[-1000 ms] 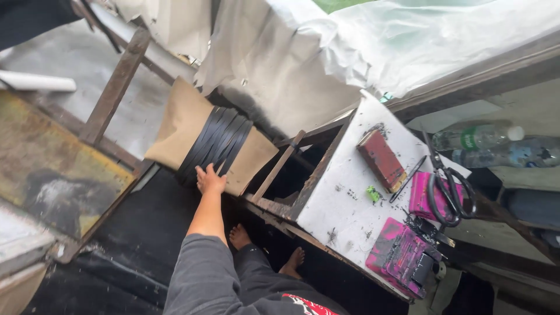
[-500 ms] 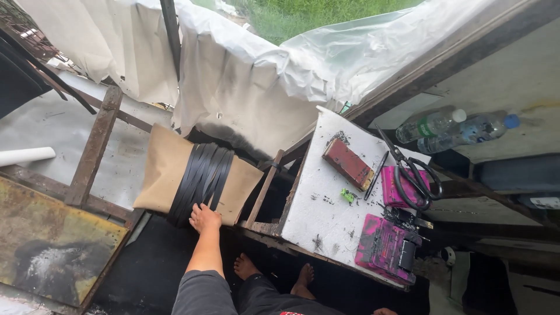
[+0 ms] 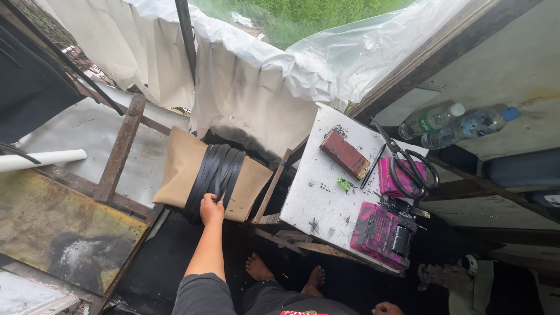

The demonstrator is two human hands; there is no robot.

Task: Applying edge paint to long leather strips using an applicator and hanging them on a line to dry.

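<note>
Pressing down on a bundle of flat black straps [image 3: 214, 178], the left hand [image 3: 211, 209] curls loosely over their near end, apparently to pin them where they drape across a stiff tan board [image 3: 185, 169]. Right of that board stands a speckled white table [image 3: 318, 192] carrying black-handled scissors [image 3: 408, 163], a rust-red block [image 3: 345, 154] and magenta-stained boxes [image 3: 382, 233]; the right hand [image 3: 387, 308] barely shows at the bottom edge, its grip impossible to tell

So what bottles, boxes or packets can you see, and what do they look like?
Two bottles: clear plastic, lying on the ledge at right; one white cap, one blue.
Red box: flat rectangle, on the white table.
Pink case: black-smudged, at the table's near edge.
Tan bundle: wrapped with black straps, under the left hand.
</note>
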